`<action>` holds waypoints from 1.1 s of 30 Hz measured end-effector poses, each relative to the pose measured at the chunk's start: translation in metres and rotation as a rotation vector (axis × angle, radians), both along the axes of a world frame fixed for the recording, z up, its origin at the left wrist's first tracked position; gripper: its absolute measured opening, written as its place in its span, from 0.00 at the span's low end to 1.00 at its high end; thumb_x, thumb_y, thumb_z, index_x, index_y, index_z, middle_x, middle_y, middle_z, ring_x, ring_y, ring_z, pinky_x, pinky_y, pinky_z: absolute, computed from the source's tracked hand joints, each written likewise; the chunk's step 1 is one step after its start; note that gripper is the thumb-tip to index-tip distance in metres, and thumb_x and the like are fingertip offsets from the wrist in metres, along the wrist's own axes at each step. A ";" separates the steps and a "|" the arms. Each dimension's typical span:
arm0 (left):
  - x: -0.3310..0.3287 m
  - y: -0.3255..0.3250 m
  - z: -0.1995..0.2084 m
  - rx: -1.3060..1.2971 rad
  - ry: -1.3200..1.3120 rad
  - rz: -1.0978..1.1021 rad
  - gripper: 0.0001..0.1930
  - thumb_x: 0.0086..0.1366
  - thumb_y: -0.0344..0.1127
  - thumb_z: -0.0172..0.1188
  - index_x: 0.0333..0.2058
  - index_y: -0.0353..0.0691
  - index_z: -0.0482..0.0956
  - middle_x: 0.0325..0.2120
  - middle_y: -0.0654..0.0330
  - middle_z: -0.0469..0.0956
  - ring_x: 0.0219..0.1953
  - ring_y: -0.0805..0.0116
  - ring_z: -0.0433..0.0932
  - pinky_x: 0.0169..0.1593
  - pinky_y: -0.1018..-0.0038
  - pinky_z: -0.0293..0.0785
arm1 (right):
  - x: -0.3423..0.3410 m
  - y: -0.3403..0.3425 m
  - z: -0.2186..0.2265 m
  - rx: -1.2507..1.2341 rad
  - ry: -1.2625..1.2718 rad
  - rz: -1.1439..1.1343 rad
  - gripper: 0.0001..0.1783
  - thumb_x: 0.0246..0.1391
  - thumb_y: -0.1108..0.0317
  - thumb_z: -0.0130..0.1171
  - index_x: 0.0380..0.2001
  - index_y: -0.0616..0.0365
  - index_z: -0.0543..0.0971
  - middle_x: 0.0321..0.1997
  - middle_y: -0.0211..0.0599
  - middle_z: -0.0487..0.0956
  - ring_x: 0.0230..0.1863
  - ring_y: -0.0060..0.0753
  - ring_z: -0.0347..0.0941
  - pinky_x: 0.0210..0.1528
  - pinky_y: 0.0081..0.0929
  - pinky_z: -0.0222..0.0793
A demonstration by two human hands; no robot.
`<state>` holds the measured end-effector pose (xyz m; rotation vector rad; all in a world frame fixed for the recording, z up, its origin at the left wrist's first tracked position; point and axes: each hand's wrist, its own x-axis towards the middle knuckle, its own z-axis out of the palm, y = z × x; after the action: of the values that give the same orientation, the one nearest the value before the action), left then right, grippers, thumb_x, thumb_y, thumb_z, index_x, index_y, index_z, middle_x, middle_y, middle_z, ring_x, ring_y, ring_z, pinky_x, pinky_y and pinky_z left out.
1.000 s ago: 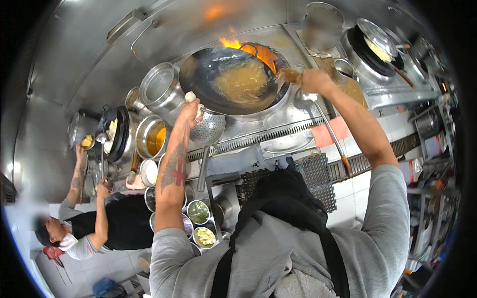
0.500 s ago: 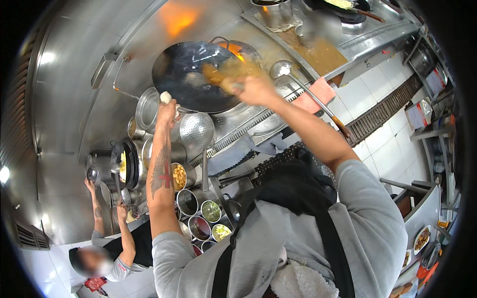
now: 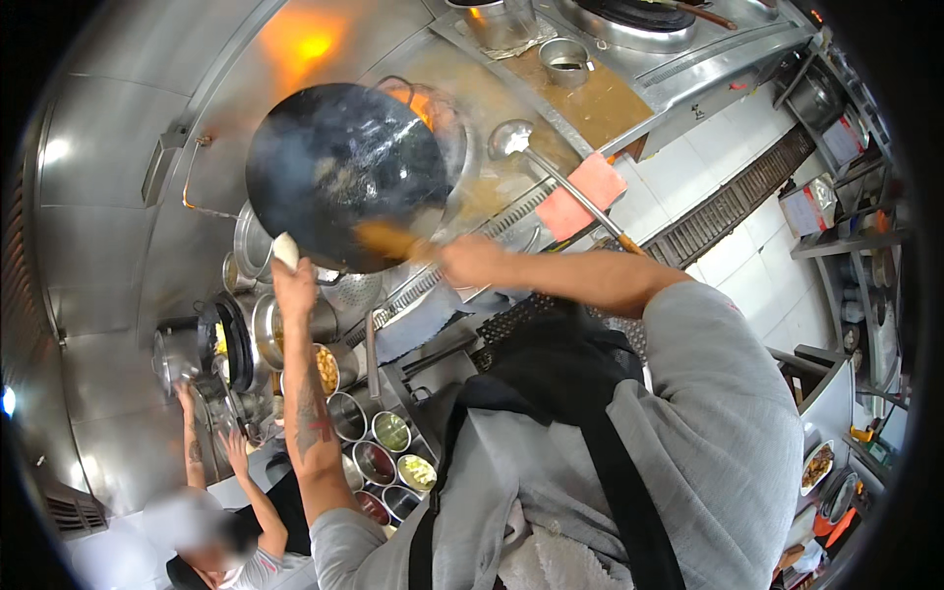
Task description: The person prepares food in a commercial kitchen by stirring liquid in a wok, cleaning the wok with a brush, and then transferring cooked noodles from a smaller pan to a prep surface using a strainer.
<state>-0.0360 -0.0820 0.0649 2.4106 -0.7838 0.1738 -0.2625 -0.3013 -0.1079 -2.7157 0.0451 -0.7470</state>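
i saw the wok (image 3: pixel 344 172) lifted and tipped above the burner (image 3: pixel 438 118), its dark inside turned to me and nearly bare, with only some streaks on it. my left hand (image 3: pixel 293 280) was clenched around the white-wrapped handle (image 3: pixel 285 251) at the lower rim. my right hand (image 3: pixel 472 261) was closed on a wooden-handled tool (image 3: pixel 393 239) that lay across the lower edge of the wok; its far end was blurred, so i could not tell what kind of tool it was.

i judged the step in hand as working the inside of the held-up wok, scraping or wiping it. the next move called for a firm left grip, because the wok hung free on one handle, and for a short stroke of the right hand along the rim.

the room was tight. flame (image 3: pixel 418 103) showed just behind the upper right rim of the wok. a ladle (image 3: pixel 511 138) lay just right of the wok, its long handle running under my right forearm. below the left arm stood small bowls (image 3: pixel 393 433) with sauces, and pots (image 3: pixel 285 334) near the elbow. a second person (image 3: pixel 231 511) worked at the lower left with a hand (image 3: pixel 185 398) raised, well apart from the wok. the open room was mostly upward and toward the steel back wall (image 3: pixel 118 226).
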 end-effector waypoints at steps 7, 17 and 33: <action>0.007 -0.005 -0.030 -0.537 1.031 0.245 0.08 0.68 0.33 0.48 0.35 0.34 0.69 0.22 0.54 0.74 0.15 0.68 0.68 0.13 0.76 0.58 | -0.041 -0.180 0.040 0.354 0.229 -0.541 0.20 0.55 0.56 0.54 0.48 0.51 0.79 0.33 0.52 0.82 0.31 0.49 0.80 0.39 0.44 0.76; -0.075 -0.192 -0.156 -1.237 1.213 0.402 0.04 0.68 0.35 0.49 0.37 0.42 0.67 0.25 0.58 0.71 0.21 0.64 0.71 0.19 0.67 0.67 | -0.119 -0.117 -0.056 0.263 0.483 -0.419 0.27 0.54 0.59 0.56 0.56 0.58 0.71 0.37 0.58 0.80 0.43 0.59 0.76 0.45 0.48 0.72; -0.095 -0.038 -0.164 -0.957 1.480 0.117 0.17 0.68 0.46 0.49 0.44 0.37 0.70 0.30 0.53 0.78 0.28 0.61 0.78 0.29 0.66 0.75 | -0.048 -0.114 0.086 1.387 0.449 -0.153 0.14 0.58 0.56 0.61 0.31 0.55 0.72 0.15 0.25 0.67 0.14 0.18 0.64 0.15 0.20 0.58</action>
<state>-0.1314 -0.1201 -0.0986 1.1094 0.1708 -0.8877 -0.3109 -0.4153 -0.0218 -1.4634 0.6172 -0.0014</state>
